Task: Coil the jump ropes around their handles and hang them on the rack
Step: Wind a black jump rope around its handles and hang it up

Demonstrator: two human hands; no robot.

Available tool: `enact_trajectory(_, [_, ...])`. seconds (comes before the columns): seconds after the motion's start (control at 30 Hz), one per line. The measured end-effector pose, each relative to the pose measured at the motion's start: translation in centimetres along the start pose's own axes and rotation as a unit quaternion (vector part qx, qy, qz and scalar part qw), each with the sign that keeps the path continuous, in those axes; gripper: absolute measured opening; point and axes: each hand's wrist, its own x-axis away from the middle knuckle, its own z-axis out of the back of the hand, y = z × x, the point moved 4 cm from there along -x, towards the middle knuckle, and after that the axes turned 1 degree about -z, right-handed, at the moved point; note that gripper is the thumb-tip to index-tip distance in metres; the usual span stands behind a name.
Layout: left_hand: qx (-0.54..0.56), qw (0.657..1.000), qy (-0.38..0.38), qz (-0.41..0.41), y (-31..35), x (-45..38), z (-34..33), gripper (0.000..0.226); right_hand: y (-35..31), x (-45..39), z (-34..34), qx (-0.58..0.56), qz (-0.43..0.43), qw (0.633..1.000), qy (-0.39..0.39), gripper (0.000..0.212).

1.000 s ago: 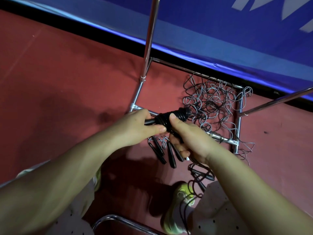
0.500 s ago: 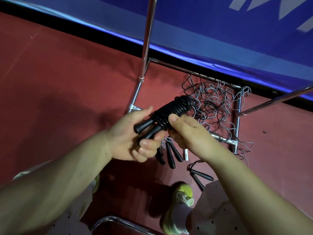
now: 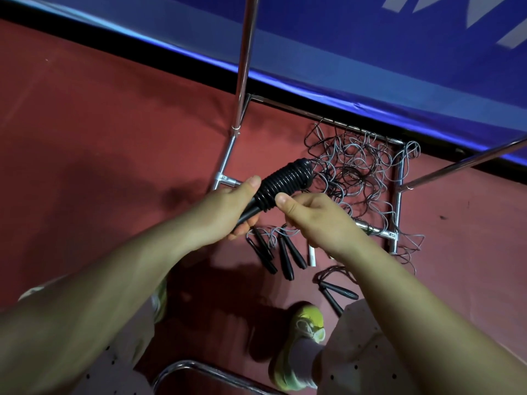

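I see my left hand (image 3: 225, 215) gripping the handles, my right hand (image 3: 313, 220) pinching the coiled rope (image 3: 282, 183) (tail unsecured), so any slack unwinds it.

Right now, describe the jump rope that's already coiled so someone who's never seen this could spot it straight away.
Find the chrome rack standing on the red floor, with a tangle of loose ropes inside its base. In front of it, the left hand and right hand hold the coiled jump rope. It is the only rope wound into a tight black spiral around its handles; the others lie loose.
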Motion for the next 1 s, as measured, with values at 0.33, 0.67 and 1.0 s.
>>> enact_trajectory(0.33, [-0.150, 0.985, 0.068, -0.045, 0.5, 0.5, 1.5, 0.053, 0.2, 0.2, -0.7, -0.137, -0.015, 0.990, -0.001, 0.061])
enact_trajectory(0.67, [-0.005, 0.998, -0.053, -0.027, 0.4, 0.3, 0.7, 0.030, -0.7, 0.5, -1.0, -0.139, 0.035, 0.990, 0.003, 0.042])
enact_trajectory(1.0, [0.415, 0.835, -0.337, 0.130, 1.1, 3.1, -3.4, 0.068, -0.9, 0.7, -0.5, -0.176, 0.116, 0.974, -0.085, 0.044])
